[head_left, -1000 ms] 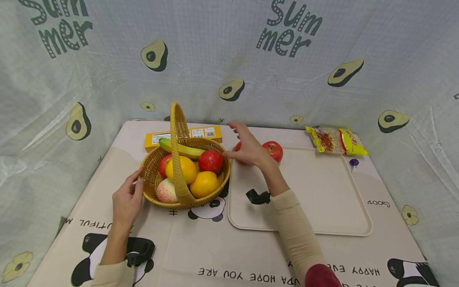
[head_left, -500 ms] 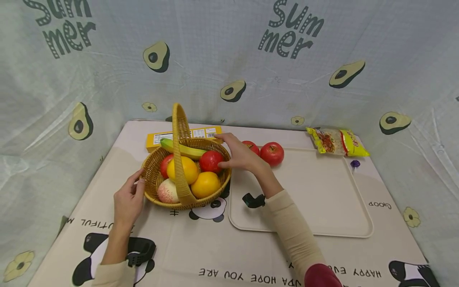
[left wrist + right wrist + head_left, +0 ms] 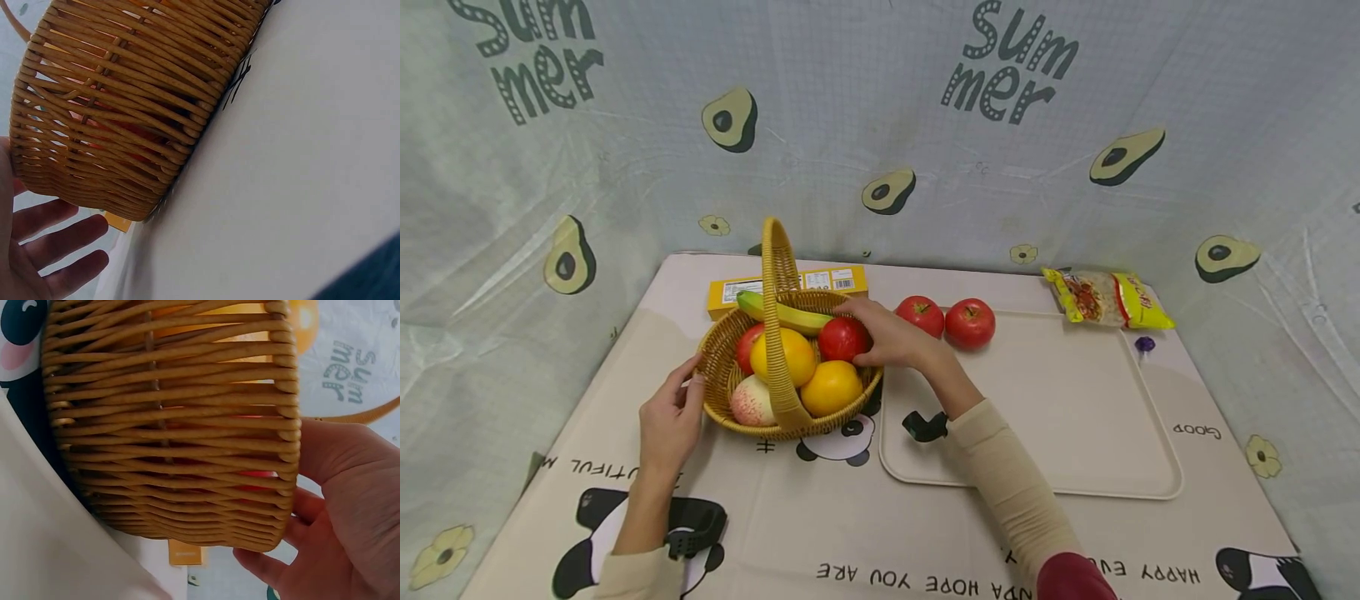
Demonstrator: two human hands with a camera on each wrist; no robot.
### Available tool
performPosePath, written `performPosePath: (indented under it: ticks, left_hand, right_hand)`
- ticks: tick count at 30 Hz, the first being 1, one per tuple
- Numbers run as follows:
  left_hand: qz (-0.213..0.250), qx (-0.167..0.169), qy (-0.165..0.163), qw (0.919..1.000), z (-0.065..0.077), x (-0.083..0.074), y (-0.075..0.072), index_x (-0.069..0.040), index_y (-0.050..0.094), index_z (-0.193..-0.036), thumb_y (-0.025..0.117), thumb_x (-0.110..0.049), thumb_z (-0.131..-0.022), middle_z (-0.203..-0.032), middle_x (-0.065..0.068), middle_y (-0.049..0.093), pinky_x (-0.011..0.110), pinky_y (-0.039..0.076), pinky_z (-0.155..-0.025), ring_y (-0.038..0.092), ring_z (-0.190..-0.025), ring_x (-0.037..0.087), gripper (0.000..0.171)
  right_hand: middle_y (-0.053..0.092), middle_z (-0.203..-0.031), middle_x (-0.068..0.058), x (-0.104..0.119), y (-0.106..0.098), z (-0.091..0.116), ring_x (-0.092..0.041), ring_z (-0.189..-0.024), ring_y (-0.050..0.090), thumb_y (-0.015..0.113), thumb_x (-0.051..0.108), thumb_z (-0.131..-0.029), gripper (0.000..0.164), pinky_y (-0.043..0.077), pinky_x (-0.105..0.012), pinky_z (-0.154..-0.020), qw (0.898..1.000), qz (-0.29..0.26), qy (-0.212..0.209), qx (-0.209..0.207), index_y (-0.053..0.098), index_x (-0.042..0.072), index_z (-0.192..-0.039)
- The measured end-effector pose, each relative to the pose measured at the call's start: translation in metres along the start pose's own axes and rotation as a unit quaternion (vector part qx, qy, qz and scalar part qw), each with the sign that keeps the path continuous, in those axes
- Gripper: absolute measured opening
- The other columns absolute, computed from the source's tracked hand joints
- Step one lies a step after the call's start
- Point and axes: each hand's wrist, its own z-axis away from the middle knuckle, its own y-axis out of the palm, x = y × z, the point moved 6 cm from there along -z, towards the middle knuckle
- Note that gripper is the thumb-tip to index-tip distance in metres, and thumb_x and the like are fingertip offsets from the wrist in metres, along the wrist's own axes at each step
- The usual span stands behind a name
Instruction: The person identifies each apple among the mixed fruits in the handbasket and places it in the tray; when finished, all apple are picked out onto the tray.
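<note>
In the head view a wicker basket with a tall handle holds a red apple, a banana, two orange-yellow fruits, a pale speckled peach and another red fruit. My right hand reaches over the basket's right rim, thumb and fingers around the apple. In the right wrist view the weave hides most of that apple, and the right hand bends over the rim. My left hand touches the left rim; its fingers look loosely extended beside the wicker in the left wrist view.
Two red apples sit by the upper left corner of a beige tray. Behind the basket lies a yellow box. A yellow snack packet and a purple-wrapped lollipop lie at the back right. A patterned curtain hangs behind the table.
My right hand has moved left and down from beside the basket's right rim to the red apple inside, uncovering the two apples near the tray. My left hand stays at the left rim.
</note>
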Motion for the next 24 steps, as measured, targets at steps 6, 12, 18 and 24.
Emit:
performPosePath:
  ticks: [6, 12, 18, 24]
  left_hand:
    - [-0.001, -0.001, 0.000, 1.0000, 0.000, 0.001, 0.000, -0.011, 0.058, -0.141, 0.047, -0.026, -0.105, -0.139, 0.015, 0.063, -0.007, 0.034, -0.077, 0.071, -0.105, 0.039, 0.040]
    - [-0.003, 0.000, -0.001, 1.0000, -0.001, 0.001, 0.001, -0.012, 0.057, -0.142, 0.047, -0.026, -0.105, -0.140, 0.014, 0.062, -0.007, 0.033, -0.077, 0.071, -0.106, 0.039, 0.040]
    - [-0.002, -0.002, -0.002, 1.0000, 0.000, 0.001, 0.001, -0.012, 0.057, -0.142, 0.048, -0.025, -0.105, -0.140, 0.014, 0.062, -0.007, 0.034, -0.077, 0.071, -0.106, 0.038, 0.040]
    - [-0.004, -0.001, -0.006, 1.0000, 0.000, 0.002, 0.001, -0.012, 0.057, -0.142, 0.047, -0.026, -0.105, -0.140, 0.014, 0.062, -0.007, 0.034, -0.076, 0.071, -0.105, 0.038, 0.041]
  right_hand:
    - [0.041, -0.156, -0.004, -0.002, 0.007, -0.002, -0.024, -0.141, 0.040, 0.079, 0.009, -0.083, 0.076, 0.042, -0.049, -0.114, 1.000, 0.009, 0.000, 0.010, 0.042, 0.019, -0.148]
    - [0.040, -0.156, -0.003, -0.003, 0.011, -0.005, -0.025, -0.138, 0.043, 0.079, 0.006, -0.083, 0.077, 0.042, -0.049, -0.114, 1.000, 0.017, 0.007, 0.020, 0.041, 0.021, -0.148]
    - [0.036, -0.159, -0.003, -0.003, 0.012, -0.008, -0.025, -0.140, 0.042, 0.079, 0.006, -0.082, 0.080, 0.042, -0.050, -0.113, 0.999, 0.026, 0.018, 0.028, 0.040, 0.022, -0.151]
    - [0.036, -0.159, -0.003, -0.005, 0.012, -0.009, -0.026, -0.140, 0.043, 0.080, 0.010, -0.083, 0.082, 0.042, -0.051, -0.113, 0.999, 0.034, 0.025, 0.027, 0.038, 0.020, -0.153]
